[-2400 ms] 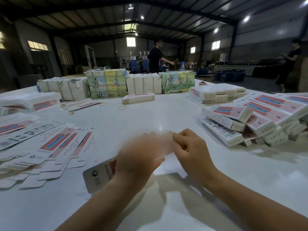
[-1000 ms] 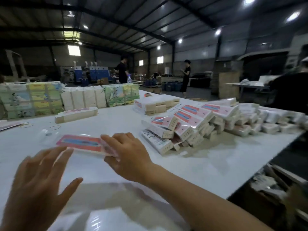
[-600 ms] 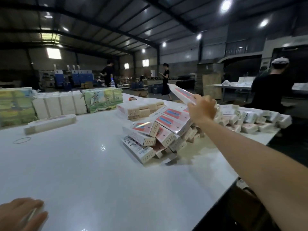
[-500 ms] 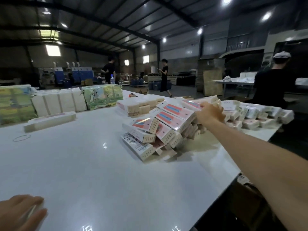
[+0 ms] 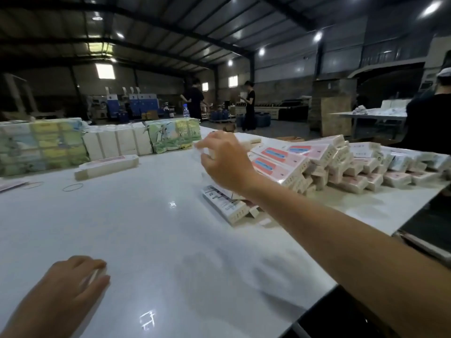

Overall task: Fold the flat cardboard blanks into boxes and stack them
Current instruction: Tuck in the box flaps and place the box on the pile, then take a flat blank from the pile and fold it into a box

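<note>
Two hands: right hand (image 5: 228,164) is empty, fingers loosely spread, in the air just left of the stack (image 5: 305,164); left hand (image 5: 73,286) rests on the table (image 5: 158,240) near its front edge, fingers curled round a small pale thing I cannot identify.
Change: half a second ago the right hand was setting a folded box on the stack; now it has let go and pulled back toward the table's middle.
Meaning: one more box appears done and stacked; a fresh blank is likely next, though none shows in this view.
Boxes: too many in the stack to count exactly, well over a dozen; one lone box (image 5: 107,166) lies apart at the far left.
Bundles: three wrapped bundles (image 5: 174,134) stand along the far edge.
Bands: two rubber bands (image 5: 72,187).
People: three others stand in the background.
</note>
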